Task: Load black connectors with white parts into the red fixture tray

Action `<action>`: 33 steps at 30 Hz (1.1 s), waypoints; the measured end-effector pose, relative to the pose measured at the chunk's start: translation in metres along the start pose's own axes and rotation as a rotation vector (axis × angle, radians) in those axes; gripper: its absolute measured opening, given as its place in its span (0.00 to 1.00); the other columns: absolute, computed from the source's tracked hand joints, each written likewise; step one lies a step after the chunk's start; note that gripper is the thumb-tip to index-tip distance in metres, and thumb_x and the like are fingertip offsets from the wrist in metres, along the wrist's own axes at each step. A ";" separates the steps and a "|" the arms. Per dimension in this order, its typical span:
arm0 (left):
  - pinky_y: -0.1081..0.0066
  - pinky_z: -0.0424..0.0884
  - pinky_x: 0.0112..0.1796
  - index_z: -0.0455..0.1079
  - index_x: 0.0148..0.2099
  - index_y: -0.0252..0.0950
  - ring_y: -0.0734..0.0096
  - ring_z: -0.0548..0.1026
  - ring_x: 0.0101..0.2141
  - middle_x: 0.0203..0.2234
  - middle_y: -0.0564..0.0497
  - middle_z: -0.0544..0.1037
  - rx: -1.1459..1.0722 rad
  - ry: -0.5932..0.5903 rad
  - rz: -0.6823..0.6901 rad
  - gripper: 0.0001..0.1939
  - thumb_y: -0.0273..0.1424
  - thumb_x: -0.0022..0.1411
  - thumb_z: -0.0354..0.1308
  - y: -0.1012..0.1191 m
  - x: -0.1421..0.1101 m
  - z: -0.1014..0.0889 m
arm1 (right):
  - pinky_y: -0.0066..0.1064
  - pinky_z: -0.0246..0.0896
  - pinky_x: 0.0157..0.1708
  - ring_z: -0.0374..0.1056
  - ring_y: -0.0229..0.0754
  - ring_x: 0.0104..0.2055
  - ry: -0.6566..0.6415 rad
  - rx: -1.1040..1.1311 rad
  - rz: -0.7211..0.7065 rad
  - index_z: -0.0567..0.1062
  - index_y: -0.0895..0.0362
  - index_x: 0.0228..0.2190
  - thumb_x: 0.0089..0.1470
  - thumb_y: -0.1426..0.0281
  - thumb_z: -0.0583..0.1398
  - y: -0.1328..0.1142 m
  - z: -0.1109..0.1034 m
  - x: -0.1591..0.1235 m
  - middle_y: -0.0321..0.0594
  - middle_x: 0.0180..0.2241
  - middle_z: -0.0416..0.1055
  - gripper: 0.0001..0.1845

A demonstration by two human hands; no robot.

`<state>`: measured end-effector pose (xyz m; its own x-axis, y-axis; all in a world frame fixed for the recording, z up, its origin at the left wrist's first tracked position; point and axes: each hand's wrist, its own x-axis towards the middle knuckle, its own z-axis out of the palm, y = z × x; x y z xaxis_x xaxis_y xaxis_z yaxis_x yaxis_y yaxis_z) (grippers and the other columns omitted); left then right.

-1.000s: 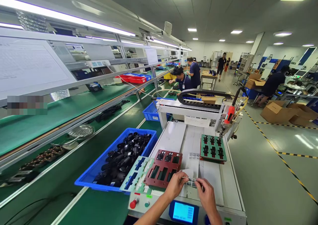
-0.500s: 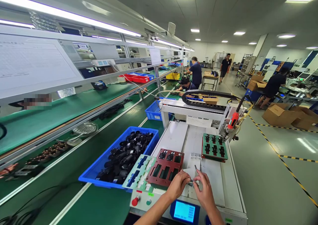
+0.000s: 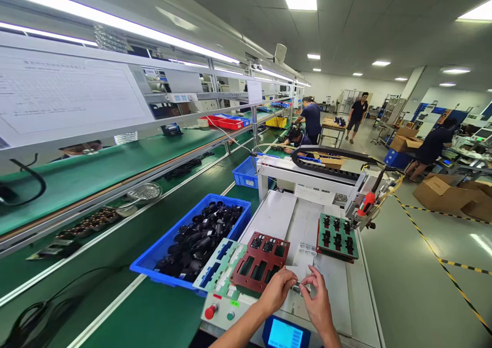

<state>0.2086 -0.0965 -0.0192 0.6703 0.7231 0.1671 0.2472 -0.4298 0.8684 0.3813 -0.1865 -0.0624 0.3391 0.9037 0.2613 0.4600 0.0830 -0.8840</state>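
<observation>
My left hand [image 3: 277,290] and my right hand [image 3: 318,301] meet low in the head view, over the white machine bed [image 3: 277,215]. Both pinch a small, thin metallic part [image 3: 300,288] between their fingertips; I cannot make out what it is. Just left of my left hand lies a dark red fixture tray [image 3: 260,260] with two black parts in its far pockets. A green fixture tray [image 3: 337,236] loaded with several black parts sits further back on the right, below the red-tipped screwdriver head [image 3: 367,202].
A blue bin [image 3: 161,256] of black parts stands left of the machine, with a pale green tray [image 3: 219,266] leaning on it. A control panel with a red button [image 3: 209,311] and blue screen [image 3: 283,333] lies below. Green conveyor benches run left. Other people work far back.
My hands have drawn closer together around the small part. The camera has shifted, so everything sits slightly lower and further right in view.
</observation>
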 end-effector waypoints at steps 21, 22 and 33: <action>0.50 0.72 0.56 0.78 0.49 0.39 0.49 0.78 0.53 0.51 0.39 0.81 -0.076 0.487 -0.202 0.19 0.46 0.70 0.55 -0.018 -0.035 -0.024 | 0.48 0.73 0.58 0.70 0.51 0.61 -0.087 0.193 -0.109 0.54 0.47 0.70 0.67 0.66 0.58 -0.035 0.051 0.040 0.49 0.65 0.67 0.35; 0.52 0.74 0.54 0.78 0.47 0.40 0.50 0.79 0.50 0.48 0.40 0.82 -0.093 0.503 -0.216 0.19 0.47 0.70 0.56 -0.020 -0.044 -0.028 | 0.48 0.73 0.58 0.68 0.51 0.63 -0.123 0.208 -0.146 0.54 0.46 0.70 0.66 0.69 0.57 -0.037 0.068 0.052 0.48 0.67 0.64 0.36; 0.58 0.79 0.44 0.80 0.42 0.39 0.52 0.82 0.41 0.37 0.44 0.85 -0.222 0.604 -0.378 0.27 0.58 0.63 0.59 -0.044 -0.102 -0.053 | 0.51 0.73 0.56 0.73 0.49 0.52 -0.059 0.352 -0.125 0.57 0.49 0.69 0.59 0.72 0.59 -0.075 0.150 0.130 0.49 0.59 0.68 0.40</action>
<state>0.0925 -0.1225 -0.0496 0.0508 0.9987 0.0105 0.1941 -0.0201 0.9808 0.2677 -0.0121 -0.0201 0.2453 0.8994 0.3619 0.1808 0.3243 -0.9285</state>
